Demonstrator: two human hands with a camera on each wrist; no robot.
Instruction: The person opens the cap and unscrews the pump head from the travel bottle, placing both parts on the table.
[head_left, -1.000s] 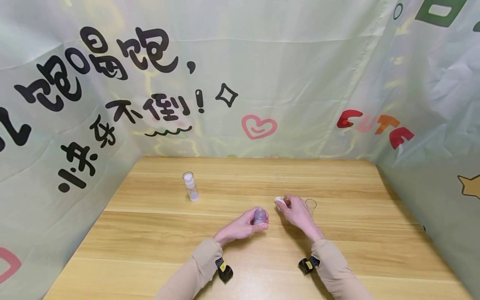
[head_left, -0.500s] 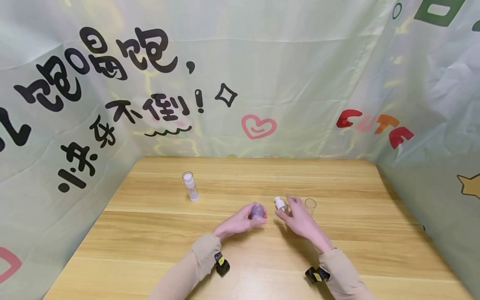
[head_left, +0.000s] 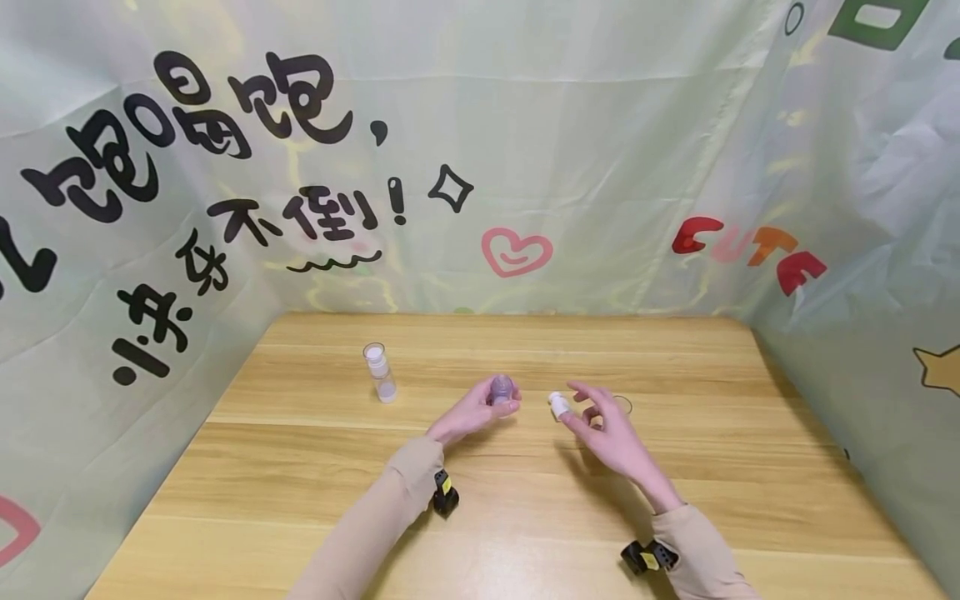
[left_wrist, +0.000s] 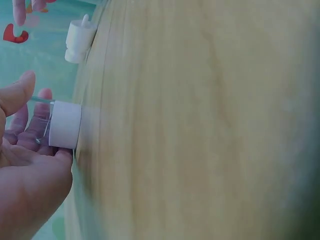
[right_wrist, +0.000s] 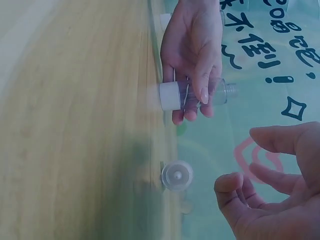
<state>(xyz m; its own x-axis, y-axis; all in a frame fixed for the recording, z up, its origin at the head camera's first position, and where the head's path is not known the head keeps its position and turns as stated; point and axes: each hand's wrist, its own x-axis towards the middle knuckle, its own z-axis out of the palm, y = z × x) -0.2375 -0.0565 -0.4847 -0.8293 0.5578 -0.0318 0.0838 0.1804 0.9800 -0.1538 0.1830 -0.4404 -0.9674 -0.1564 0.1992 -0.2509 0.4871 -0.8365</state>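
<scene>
My left hand (head_left: 467, 414) grips a small clear bottle (head_left: 502, 390) without a top, its screw neck bare. The bottle's white base (left_wrist: 65, 125) is right over the wood in the left wrist view, with fingers and thumb around the clear body. On the table to the right, a white pump head (head_left: 558, 406) lies apart from the bottle. My right hand (head_left: 613, 433) is beside it, fingers spread and loosely bent, with nothing in them. The right wrist view shows the pump head (right_wrist: 177, 176) end-on, with a gap between it and the fingers.
A second bottle (head_left: 380, 373), with a white pump under a clear cover, stands at the back left of the wooden table (head_left: 465, 525). The rim of a clear cap (head_left: 622, 405) shows behind my right hand. Printed cloth (head_left: 600, 167) walls the table's back and sides.
My right hand has let go of the white pump head, opened its fingers and drawn back to the right. My left hand has moved the bottle farther away and slightly left.
</scene>
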